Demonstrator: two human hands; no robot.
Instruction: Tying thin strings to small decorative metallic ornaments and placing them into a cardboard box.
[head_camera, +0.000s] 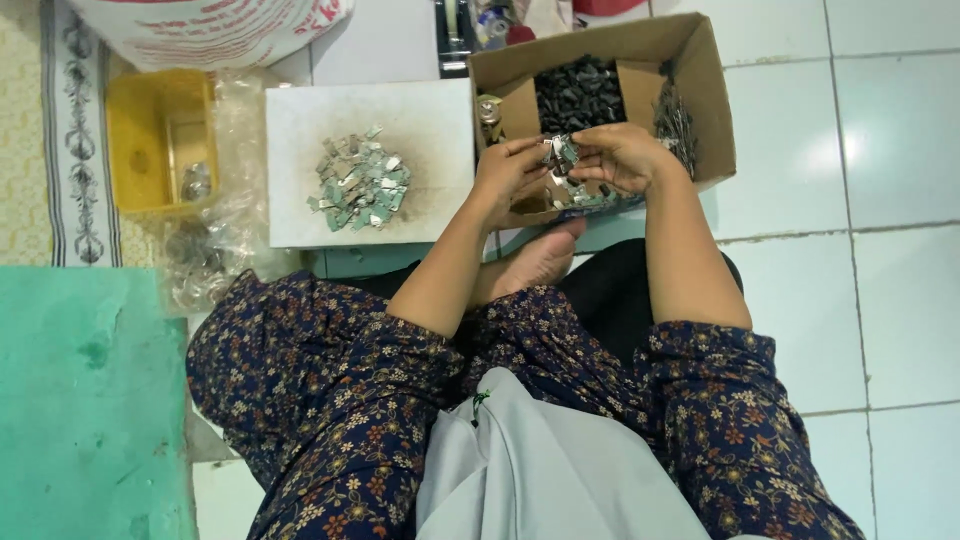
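Metal clips pinched betw left hand & right hand

Head cam, steep downward, close over lap

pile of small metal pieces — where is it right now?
Head view, left of centre: the pile of small metal pieces lies on the white board, between the yellow tray and cardboard box.
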